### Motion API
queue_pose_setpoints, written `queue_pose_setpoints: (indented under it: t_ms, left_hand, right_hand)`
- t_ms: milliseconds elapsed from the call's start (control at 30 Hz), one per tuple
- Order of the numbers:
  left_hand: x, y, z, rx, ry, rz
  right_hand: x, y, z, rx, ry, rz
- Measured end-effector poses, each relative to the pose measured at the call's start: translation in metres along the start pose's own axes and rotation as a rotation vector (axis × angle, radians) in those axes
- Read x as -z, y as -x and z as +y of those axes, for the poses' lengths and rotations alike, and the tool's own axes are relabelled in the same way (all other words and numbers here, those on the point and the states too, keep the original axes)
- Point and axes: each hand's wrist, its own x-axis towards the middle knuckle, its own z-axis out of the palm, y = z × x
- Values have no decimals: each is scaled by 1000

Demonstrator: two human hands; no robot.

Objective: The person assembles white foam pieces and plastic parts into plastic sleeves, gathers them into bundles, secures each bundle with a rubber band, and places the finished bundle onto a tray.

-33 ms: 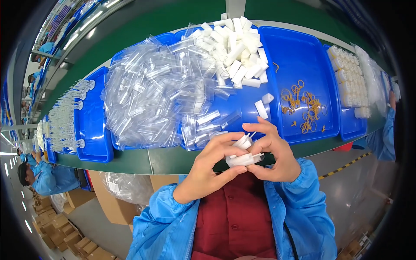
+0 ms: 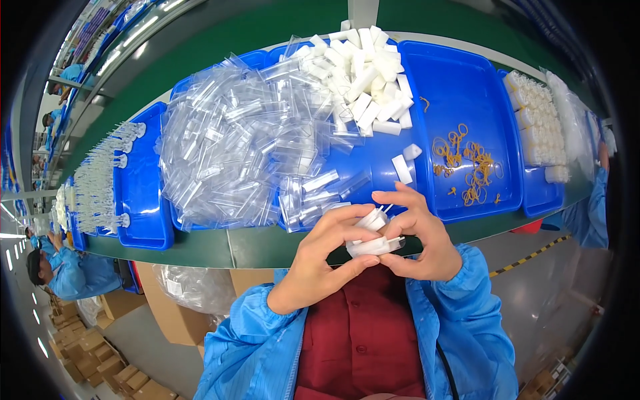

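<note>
Both hands meet at lower centre of frame, just above the red shirt front. Left hand point(image 2: 320, 263) curled, fingers bent w/ thumb and forefinger pinched onto a small bundle of white plastic pieces in clear sleeves point(image 2: 371, 241). Right hand point(image 2: 420, 240) wraps the bundle from the other side, fingers half closed round it, fingertips touching its top end. Bundle sits between the two palms, over the near edge of the green conveyor belt point(image 2: 253, 247); can't tell how many pieces.

Centre frame: large blue plastic tray point(image 2: 373, 170) w/ a big heap of clear plastic sleeves point(image 2: 233, 147) on its left part and a pile of white rectangular blocks point(image 2: 367, 80) at upper centre. Two loose white blocks point(image 2: 405, 163) lie just above the right hand. Right of centre: second blue tray point(image 2: 467, 87) holding scattered yellow rubber bands point(image 2: 467, 163). Far right: stacked white finished bundles point(image 2: 540, 127). Left: blue tray point(image 2: 137, 193) next to rows of clear stemmed parts point(image 2: 100, 180). Lower left: another worker in blue coat point(image 2: 67, 273), cardboard boxes point(image 2: 93, 360) below.
</note>
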Motion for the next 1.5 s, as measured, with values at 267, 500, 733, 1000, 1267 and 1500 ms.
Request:
queue_pose_setpoints:
  t_ms: [267,500,733,1000,1267,1500]
  left_hand:
    - [2,23,0,13,-67,155]
    - [4,33,-1,37,-62,146]
    - [0,25,-6,15,70,236]
    - [-11,6,-6,25,278,273]
    - [-10,6,-6,-1,211,315]
    - [-11,4,-6,22,217,331]
  right_hand:
    - [15,-46,8,74,434,140]
    - [-4,-58,19,187,955,-176]
    - [9,-52,-12,-105,98,220]
    - [-21,-33,-23,-201,-506,494]
    - [-18,-24,-12,-227,-390,367]
    - [-24,-17,-6,-155,-303,400]
